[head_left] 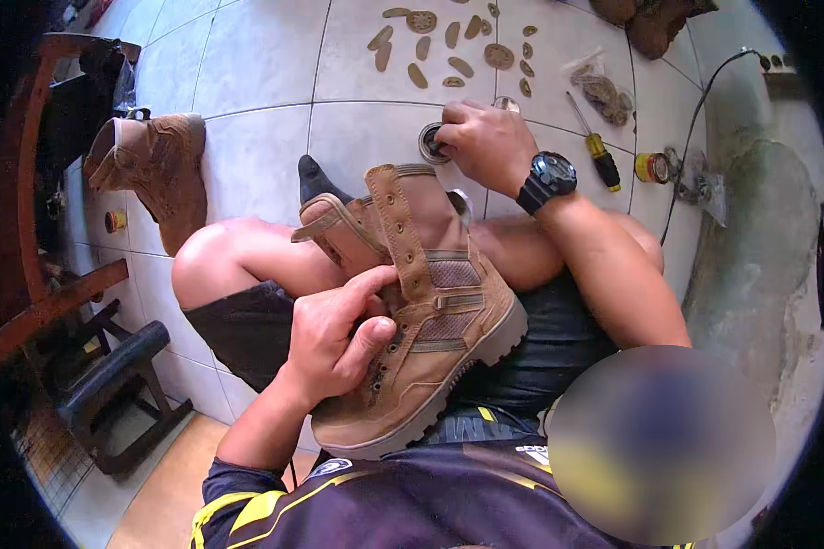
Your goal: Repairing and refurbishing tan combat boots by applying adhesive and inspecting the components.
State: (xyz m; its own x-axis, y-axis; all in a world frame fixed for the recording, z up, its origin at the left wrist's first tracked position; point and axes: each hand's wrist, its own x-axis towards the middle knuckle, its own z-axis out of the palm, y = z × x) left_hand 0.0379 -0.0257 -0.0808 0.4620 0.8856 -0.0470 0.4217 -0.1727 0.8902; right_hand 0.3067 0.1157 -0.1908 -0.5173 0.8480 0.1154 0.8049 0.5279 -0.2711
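A dark jersey (384,503) fills six o'clock, the half-curled left hand (339,334), thumb clear of index, rests on the central boot (444,375), and the right hand (490,142), pinch undeterminable, contacts the round container (429,145) at one o'clock: presumably a pick-up step, next likely requiring controlled application.

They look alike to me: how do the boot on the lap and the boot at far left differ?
The lap boot lies across the lap; the other boot rests on the tiles. The left hand touches the lap boot, but no hand touches the other boot. Both are brown.
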